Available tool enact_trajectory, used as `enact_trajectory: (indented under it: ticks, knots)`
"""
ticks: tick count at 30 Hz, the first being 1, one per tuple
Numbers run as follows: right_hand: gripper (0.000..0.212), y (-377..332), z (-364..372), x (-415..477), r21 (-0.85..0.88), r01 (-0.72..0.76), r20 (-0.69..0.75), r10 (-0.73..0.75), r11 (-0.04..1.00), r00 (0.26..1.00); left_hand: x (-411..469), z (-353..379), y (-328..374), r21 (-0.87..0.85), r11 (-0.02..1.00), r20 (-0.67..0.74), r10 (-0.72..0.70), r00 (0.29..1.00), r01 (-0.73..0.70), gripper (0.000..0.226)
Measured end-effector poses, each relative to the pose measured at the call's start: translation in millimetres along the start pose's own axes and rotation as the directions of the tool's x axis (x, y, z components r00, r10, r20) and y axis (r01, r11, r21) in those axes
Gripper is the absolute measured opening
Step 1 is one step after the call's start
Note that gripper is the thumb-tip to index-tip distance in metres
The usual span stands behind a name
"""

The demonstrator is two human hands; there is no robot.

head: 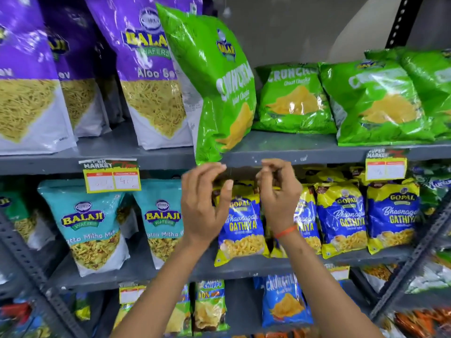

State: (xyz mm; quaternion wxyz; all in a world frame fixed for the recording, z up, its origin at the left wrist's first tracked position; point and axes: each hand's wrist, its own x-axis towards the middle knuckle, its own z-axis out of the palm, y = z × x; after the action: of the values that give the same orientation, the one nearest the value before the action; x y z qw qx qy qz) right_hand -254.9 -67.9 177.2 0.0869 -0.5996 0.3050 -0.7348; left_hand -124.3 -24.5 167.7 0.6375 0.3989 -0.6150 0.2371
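Note:
A tall green Balaji Crunchex chips bag [214,89] stands tilted on the upper grey shelf [305,157]. Its bottom corner hangs over the shelf's front edge and its top leans left against a purple Aloo Sev bag [151,81]. My left hand [202,211] is raised just below that corner with fingers loosely curved and holds nothing. My right hand [278,198], with an orange thread at the wrist, is up beside it under the shelf edge, its fingers loosely curled round nothing.
More green Crunchex bags [292,98] lie on the upper shelf to the right. The shelf below holds teal Balaji bags [87,223] and blue-yellow Gopal Gathiya bags [341,215]. Yellow price tags [112,176] hang from the shelf edge. A black perforated upright [400,20] stands at the right.

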Motion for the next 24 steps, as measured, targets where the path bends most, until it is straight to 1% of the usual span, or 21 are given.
enact_trajectory:
  ticks: [1,2,3,5,6,7,9,11,13,14,16,18,21,23,24]
  knots:
    - [0.015,-11.5,2.5,17.6,0.043,0.02,-0.036,-0.019,0.999,0.999,18.4,-2.3,5.8,0.023,0.999,-0.064,0.032,0.997,-0.031,0.034]
    - [0.016,-20.1,5.3,34.8,0.073,0.047,-0.062,-0.043,0.996,0.997,34.9,-3.0,9.8,0.054,0.998,-0.119,0.038,0.992,-0.031,0.039]
    - [0.017,-25.6,8.9,50.7,0.08,0.077,-0.08,-0.071,0.994,0.994,50.1,-1.4,12.6,0.081,0.997,-0.163,0.015,0.986,-0.002,0.046]
    - [0.012,-29.4,18.7,79.1,0.042,0.11,-0.085,-0.106,0.993,0.991,72.8,4.7,14.5,0.09,0.989,-0.216,-0.099,0.971,0.121,0.063]
    - [0.011,-27.7,25.1,91.4,0.034,0.086,-0.067,-0.084,0.996,0.994,79.6,8.8,14.3,0.08,0.98,-0.213,-0.161,0.964,0.182,0.069]
    - [0.015,-24.0,32.4,102.0,0.045,0.032,-0.035,-0.031,0.998,0.999,83.3,13.0,13.8,0.075,0.97,-0.191,-0.212,0.958,0.23,0.072]
    - [0.028,-14.6,46.5,117.0,0.071,-0.135,0.074,0.129,0.988,0.989,83.4,21.0,12.3,0.078,0.945,-0.117,-0.307,0.944,0.317,0.076]
    - [0.041,-6.6,54.1,125.5,0.023,-0.314,0.216,0.302,0.949,0.929,79.5,26.5,10.8,0.093,0.912,-0.046,-0.397,0.917,0.399,0.078]
    - [0.047,-2.6,53.5,127.5,-0.051,-0.418,0.338,0.409,0.907,0.847,76.7,29.0,7.9,0.141,0.894,-0.007,-0.429,0.903,0.426,0.079]
    - [0.05,-1.5,52.1,126.5,-0.063,-0.444,0.38,0.433,0.894,0.817,76.3,29.3,6.3,0.161,0.889,0.004,-0.436,0.9,0.429,0.078]
    - [0.053,-0.6,49.0,123.4,-0.05,-0.45,0.416,0.428,0.892,0.803,77.3,29.2,3.8,0.173,0.878,0.022,-0.457,0.889,0.447,0.077]
    - [0.053,-1.7,46.2,120.4,-0.02,-0.403,0.427,0.373,0.915,0.824,79.4,28.5,3.1,0.161,0.872,0.027,-0.473,0.881,0.463,0.078]
    - [0.04,-5.1,38.5,119.9,0.02,-0.36,0.418,0.32,0.933,0.851,82.1,25.7,7.6,0.074,0.863,0.024,-0.503,0.864,0.501,0.075]
    - [0.031,-5.0,30.1,122.8,0.026,-0.304,0.391,0.271,0.952,0.88,84.4,24.1,12.8,0.006,0.868,0.013,-0.496,0.868,0.496,0.072]
    - [0.03,-3.7,25.4,125.1,0.029,-0.277,0.369,0.247,0.961,0.896,85.6,23.8,16.6,-0.021,0.877,0.009,-0.48,0.877,0.48,0.07]
